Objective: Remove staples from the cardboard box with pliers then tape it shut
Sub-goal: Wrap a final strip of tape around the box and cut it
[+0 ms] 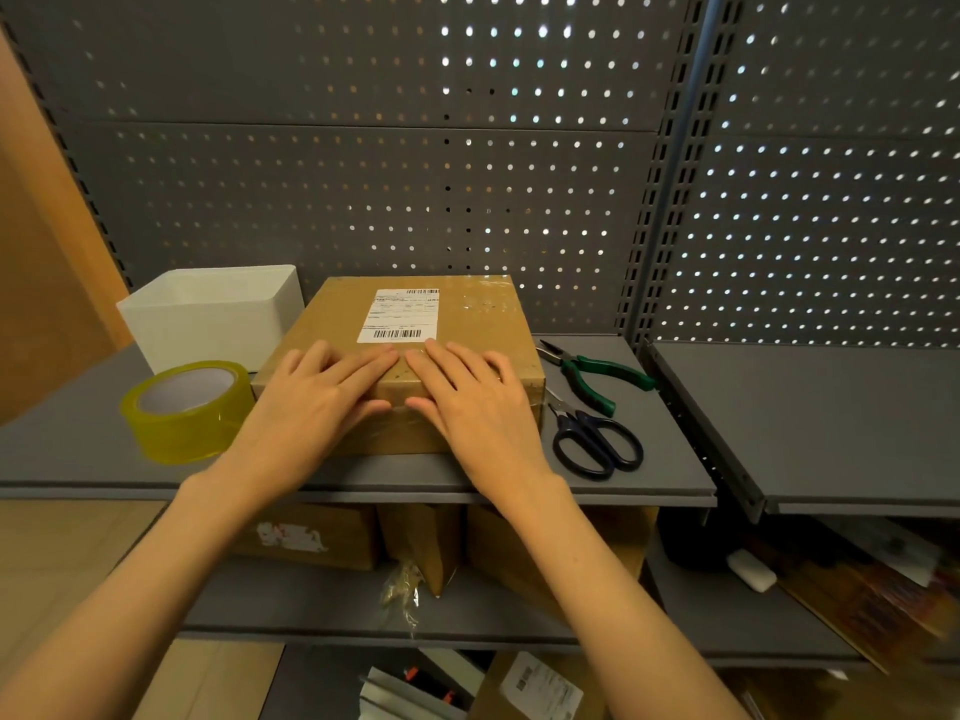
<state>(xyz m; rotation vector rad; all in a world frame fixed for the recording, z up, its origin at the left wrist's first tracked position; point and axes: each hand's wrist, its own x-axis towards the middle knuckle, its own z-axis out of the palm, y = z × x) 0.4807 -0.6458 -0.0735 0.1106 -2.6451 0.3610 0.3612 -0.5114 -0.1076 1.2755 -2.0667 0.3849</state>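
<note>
Centrally, on a grey metal shelf (78, 449), a closed cardboard box (332, 324) lies flat with a white shipping label (400, 314) on its top face, toward the far edge. Both hands rest palm-down on the near part of the box top and over its near edge. Left hand (322, 392): fingers straight and slightly spread, pressing flat on the cardboard, thumb lying against the near face of the box. Right hand (467, 394): same posture, fingers straight and slightly spread, thumb on the near face. The index fingertips of the two hands nearly meet just near of the label; neither hand holds anything. A glossy strip of clear tape (400, 407) shows between the hands, running over the near edge of the box.

Left of the box, near the shelf's front: a roll of yellowish transparent tape (182, 413), standing tilted. Far left, just beside the box: an open white container (208, 324). Right of the box: green-handled pliers (592, 374), lying flat, nose pointing far-left; nearer than these, black-handled scissors (595, 444), blades pointing toward the box. Behind the shelf: a grey perforated back panel (363, 148). Below it: a lower shelf carrying further cardboard boxes (311, 535).
</note>
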